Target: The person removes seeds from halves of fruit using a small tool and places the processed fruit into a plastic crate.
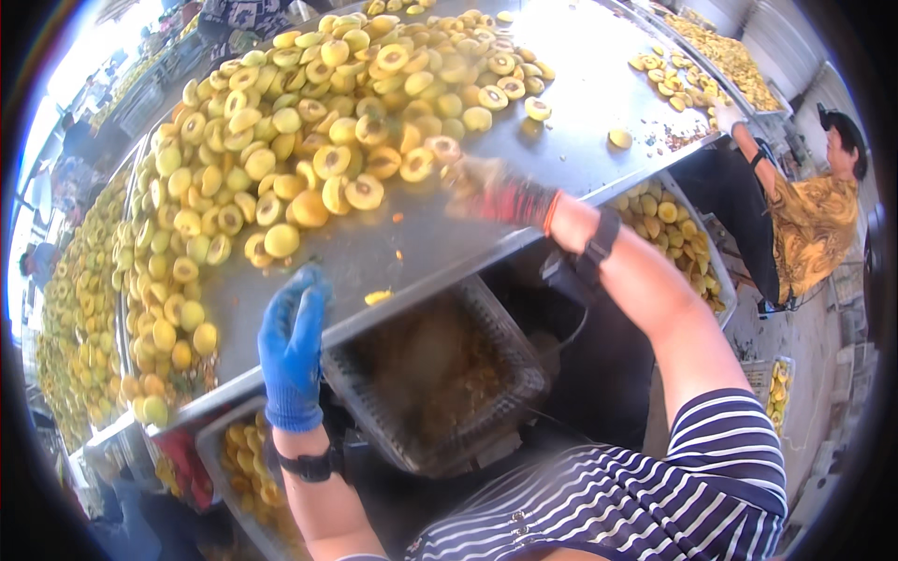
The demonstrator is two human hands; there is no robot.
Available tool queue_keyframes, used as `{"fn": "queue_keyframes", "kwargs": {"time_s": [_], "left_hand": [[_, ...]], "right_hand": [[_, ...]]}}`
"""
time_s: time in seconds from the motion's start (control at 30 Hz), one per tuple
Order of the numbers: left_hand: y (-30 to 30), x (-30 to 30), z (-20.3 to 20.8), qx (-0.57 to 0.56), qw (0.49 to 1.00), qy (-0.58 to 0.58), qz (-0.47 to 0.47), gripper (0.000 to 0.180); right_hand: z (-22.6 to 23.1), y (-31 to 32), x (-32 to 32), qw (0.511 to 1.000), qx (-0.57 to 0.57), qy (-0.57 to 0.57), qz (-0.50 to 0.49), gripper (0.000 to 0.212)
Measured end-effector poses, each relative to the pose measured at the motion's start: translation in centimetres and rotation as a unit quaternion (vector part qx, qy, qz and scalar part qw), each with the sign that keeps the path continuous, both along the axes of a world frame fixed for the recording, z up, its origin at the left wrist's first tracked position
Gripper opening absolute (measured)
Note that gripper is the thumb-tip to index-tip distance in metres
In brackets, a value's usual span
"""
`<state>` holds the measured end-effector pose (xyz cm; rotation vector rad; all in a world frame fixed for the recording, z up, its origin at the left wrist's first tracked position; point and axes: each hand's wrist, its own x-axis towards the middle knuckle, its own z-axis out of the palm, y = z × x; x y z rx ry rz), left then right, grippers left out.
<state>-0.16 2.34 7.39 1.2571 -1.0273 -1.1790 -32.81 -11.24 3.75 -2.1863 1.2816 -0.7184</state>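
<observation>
A large heap of halved yellow stone fruit [323, 122], many halves showing brown hollows, covers much of the metal table [383, 245]. My left hand [293, 351], in a blue knitted glove, is above the table's near edge with its fingers bent together; whatever they may hold is hidden. My right hand [499, 192], in a soiled glove with a red cuff, is beside the right end of the heap. Motion smears its fingers, next to a few fruit halves [432, 159]. A small yellow scrap [378, 297] lies on the table between my hands.
Below the table edge sits a dark plastic crate [513, 337], its contents blurred. Fruit-filled crates stand at left [208, 444] and right [713, 257]. At the right, a person in a patterned yellow top [814, 224] reaches to a smaller fruit pile [669, 77].
</observation>
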Motion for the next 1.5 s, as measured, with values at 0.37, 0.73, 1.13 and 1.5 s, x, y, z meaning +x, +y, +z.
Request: {"fn": "queue_keyframes", "kwargs": {"time_s": [0.37,0.73,1.13,1.5], "left_hand": [[-0.4,3.0,-0.4,0.063,0.996,0.009,0.062,0.033],[0.7,3.4,-0.5,0.033,0.998,0.04,0.023,0.03],[0.9,6.4,0.7,0.113,0.982,0.149,0.041,0.033],[1.9,8.3,2.5,0.121,0.969,0.214,0.009,0.035]], "right_hand": [[-2.3,-21.3,-1.4,0.928,0.068,0.199,-0.307,0.053],[1.7,-12.5,16.3,0.933,-0.034,0.297,0.203,0.031],[8.6,-28.7,35.8,0.937,-0.244,0.174,0.18,0.041],[-0.3,-32.7,35.7,0.945,0.065,0.17,0.273,0.055]]}}
